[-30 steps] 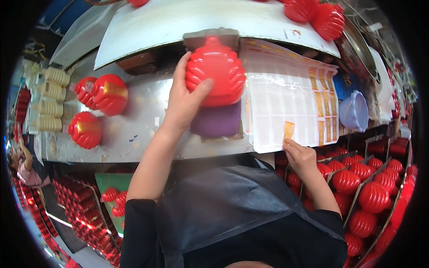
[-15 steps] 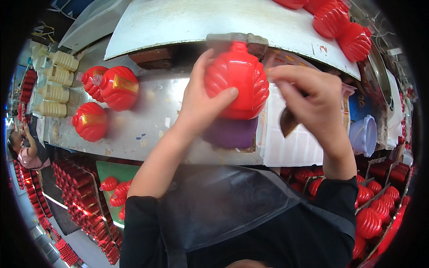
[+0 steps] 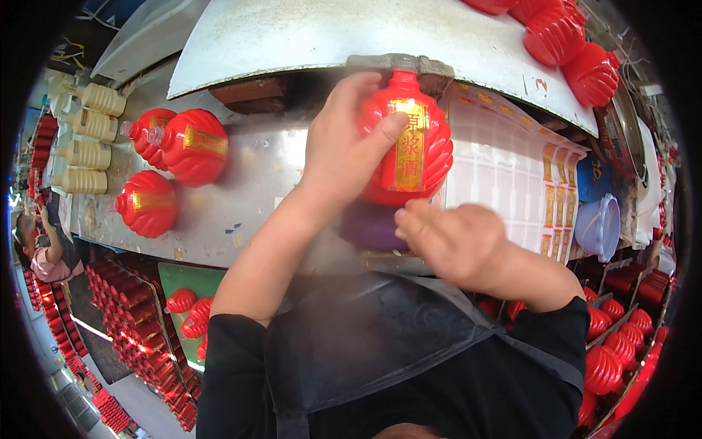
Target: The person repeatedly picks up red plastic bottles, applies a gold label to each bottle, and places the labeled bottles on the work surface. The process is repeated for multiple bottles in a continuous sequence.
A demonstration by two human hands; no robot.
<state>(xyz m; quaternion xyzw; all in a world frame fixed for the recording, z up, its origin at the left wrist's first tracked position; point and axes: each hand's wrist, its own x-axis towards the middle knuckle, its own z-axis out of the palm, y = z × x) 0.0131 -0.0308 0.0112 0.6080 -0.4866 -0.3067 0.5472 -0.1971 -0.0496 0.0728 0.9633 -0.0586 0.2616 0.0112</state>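
Fingers of the left hand are curled round the left side of a red bottle, with the thumb over the left edge of its gold label. Decent grip, and I'd guess it's to stop that round body rolling while keeping the label face up. Right hand has its fingers bunched and half curled right by the bottle's base, a bit blurry, so I can't say whether they're touching it or pinching anything.

Using the purple pad as landmark: the bottle lies over it, neck pointing away from the person, and the pad pokes out below the base. My take is it's there as a cushion. Past the pad's far end there's a grey block by the neck, probably a stop or rest. Just right of the pad is a pale label sheet, presumably parked there for an easy right-hand reach. Well left of it on the metal tabletop are three labelled bottles, likely out of the way on purpose.
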